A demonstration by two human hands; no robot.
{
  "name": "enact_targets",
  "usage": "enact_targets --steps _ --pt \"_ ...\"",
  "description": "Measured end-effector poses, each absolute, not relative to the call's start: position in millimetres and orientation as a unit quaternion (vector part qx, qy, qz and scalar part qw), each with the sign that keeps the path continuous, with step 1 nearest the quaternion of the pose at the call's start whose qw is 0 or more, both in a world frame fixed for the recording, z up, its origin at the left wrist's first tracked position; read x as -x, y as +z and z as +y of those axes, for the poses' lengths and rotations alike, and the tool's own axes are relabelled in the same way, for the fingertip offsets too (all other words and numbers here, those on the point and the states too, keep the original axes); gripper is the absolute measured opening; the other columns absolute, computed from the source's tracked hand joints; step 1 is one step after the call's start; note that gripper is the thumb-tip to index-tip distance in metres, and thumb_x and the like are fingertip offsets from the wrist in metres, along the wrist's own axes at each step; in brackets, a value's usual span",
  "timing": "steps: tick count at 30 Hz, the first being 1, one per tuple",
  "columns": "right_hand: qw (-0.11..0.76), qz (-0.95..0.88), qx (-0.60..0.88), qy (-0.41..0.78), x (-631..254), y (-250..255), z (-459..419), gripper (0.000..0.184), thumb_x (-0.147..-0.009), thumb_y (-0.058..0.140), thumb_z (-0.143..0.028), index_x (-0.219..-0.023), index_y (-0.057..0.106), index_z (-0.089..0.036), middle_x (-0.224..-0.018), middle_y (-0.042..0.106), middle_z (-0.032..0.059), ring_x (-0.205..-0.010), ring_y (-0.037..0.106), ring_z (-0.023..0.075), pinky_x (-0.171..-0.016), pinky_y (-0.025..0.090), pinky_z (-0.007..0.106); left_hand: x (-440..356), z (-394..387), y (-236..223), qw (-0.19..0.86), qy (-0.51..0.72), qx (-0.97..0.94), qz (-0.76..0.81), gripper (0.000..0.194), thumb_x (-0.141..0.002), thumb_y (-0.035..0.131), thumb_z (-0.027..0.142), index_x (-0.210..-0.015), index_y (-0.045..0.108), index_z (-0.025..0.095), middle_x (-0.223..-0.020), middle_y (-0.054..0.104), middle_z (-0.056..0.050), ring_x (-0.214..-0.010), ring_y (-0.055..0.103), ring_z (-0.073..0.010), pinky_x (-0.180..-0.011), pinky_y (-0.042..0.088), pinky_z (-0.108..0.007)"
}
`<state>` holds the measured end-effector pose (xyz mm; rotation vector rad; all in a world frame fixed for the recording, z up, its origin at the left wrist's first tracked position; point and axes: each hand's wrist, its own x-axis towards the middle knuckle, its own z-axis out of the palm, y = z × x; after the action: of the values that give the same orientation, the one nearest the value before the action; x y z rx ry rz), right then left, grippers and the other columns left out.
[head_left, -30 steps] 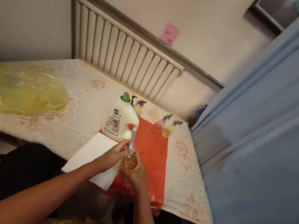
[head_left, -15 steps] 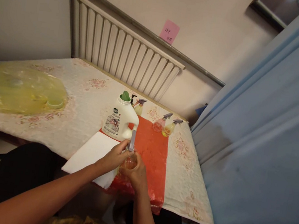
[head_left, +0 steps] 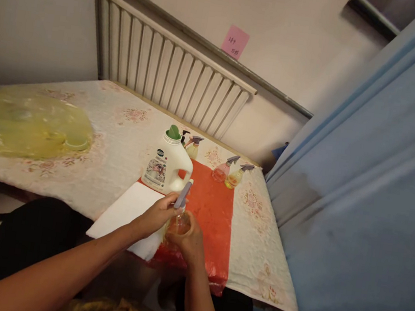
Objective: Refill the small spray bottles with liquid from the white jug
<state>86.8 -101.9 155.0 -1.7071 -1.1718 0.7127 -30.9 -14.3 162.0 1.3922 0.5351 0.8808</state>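
Observation:
My right hand [head_left: 189, 236] is wrapped round the clear body of a small spray bottle [head_left: 182, 223], above the front part of a red plastic-covered mat [head_left: 211, 212]. The bottle's grey trigger head [head_left: 183, 195] is pinched by my left hand [head_left: 158, 214], its nozzle end pointing away from me. Whether the head is fully seated on the neck is hidden by my fingers. Just beyond my left hand stands a large white jug [head_left: 167, 165] with a green piece in its mouth. A folded white cloth [head_left: 125, 213] lies under my left forearm.
Pink [head_left: 221, 172] and yellow [head_left: 233, 179] spray bottles stand at the mat's back right corner. Another spray bottle [head_left: 193, 149] is partly behind the jug. A yellow plastic bag [head_left: 27, 122] lies left on the floral tablecloth [head_left: 121, 133]. A blue curtain [head_left: 356, 197] hangs at right.
The grey trigger head has turned, its nozzle end now leaning to the far right. My left hand has shifted slightly with it, while my right hand stays round the bottle.

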Motion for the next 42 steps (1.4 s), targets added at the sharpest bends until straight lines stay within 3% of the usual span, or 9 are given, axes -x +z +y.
enact_targets --steps 3,9,16,23,33,42 --pt "0.463 -0.475 0.689 0.293 -87.4 153.2 -102.5 0.044 -0.053 0.076 -0.022 -0.095 0.063 -0.023 -0.087 0.068 -0.0029 -0.078 0.062 0.0196 -0.076 0.051 0.032 31.6 -15.6 164.6 0.663 0.388 -0.596 0.235 0.041 -0.077 0.069 0.034 -0.114 0.061 0.019 -0.102 0.065 -0.002 -0.103 0.059 -0.0226 -0.094 0.044 -0.034" --pt "0.466 -0.473 0.685 0.3 -90.6 147.9 -102.4 0.046 -0.053 0.077 -0.021 -0.097 0.064 -0.024 -0.087 0.068 -0.0033 -0.078 0.062 0.0194 -0.074 0.051 0.031 32.6 -13.8 159.6 0.668 0.388 -0.592 0.229 0.034 -0.078 0.069 0.031 -0.11 0.063 0.019 -0.097 0.065 0.0 -0.093 0.059 -0.0191 -0.087 0.044 -0.03" --pt "0.479 -0.472 0.671 0.311 -93.3 143.2 -103.3 0.043 -0.054 0.078 -0.023 -0.095 0.064 -0.024 -0.085 0.067 -0.0046 -0.077 0.061 0.0178 -0.073 0.051 0.029 33.9 -7.5 150.2 0.69 0.372 -0.58 0.222 0.048 -0.078 0.07 0.031 -0.125 0.064 0.02 -0.113 0.071 -0.004 -0.11 0.061 -0.0253 -0.099 0.044 -0.035" --pt "0.487 -0.464 0.669 0.316 -94.4 141.9 -103.3 0.05 -0.053 0.079 -0.022 -0.101 0.065 -0.025 -0.093 0.07 -0.0028 -0.081 0.063 0.0193 -0.077 0.051 0.03 33.2 -8.4 149.6 0.686 0.372 -0.586 0.218 0.054 -0.081 0.07 0.037 -0.131 0.062 0.02 -0.11 0.072 -0.005 -0.114 0.061 -0.0269 -0.101 0.046 -0.039" --pt "0.484 -0.461 0.672 0.319 -89.4 154.1 -104.5 0.045 -0.053 0.078 -0.023 -0.096 0.065 -0.024 -0.089 0.069 -0.0034 -0.084 0.063 0.0203 -0.079 0.05 0.031 25.9 -13.5 160.6 0.682 0.394 -0.563 0.249 0.054 -0.072 0.076 0.034 -0.122 0.066 0.015 -0.096 0.071 -0.002 -0.091 0.063 -0.0203 -0.087 0.049 -0.032" --pt "0.485 -0.457 0.671 0.325 -94.3 146.1 -105.6 0.048 -0.051 0.078 -0.022 -0.097 0.066 -0.023 -0.087 0.068 -0.0037 -0.079 0.062 0.0187 -0.073 0.051 0.029 28.7 -10.9 166.1 0.689 0.371 -0.584 0.216 0.052 -0.073 0.072 0.026 -0.124 0.068 0.019 -0.113 0.073 -0.005 -0.11 0.062 -0.0259 -0.1 0.046 -0.037"
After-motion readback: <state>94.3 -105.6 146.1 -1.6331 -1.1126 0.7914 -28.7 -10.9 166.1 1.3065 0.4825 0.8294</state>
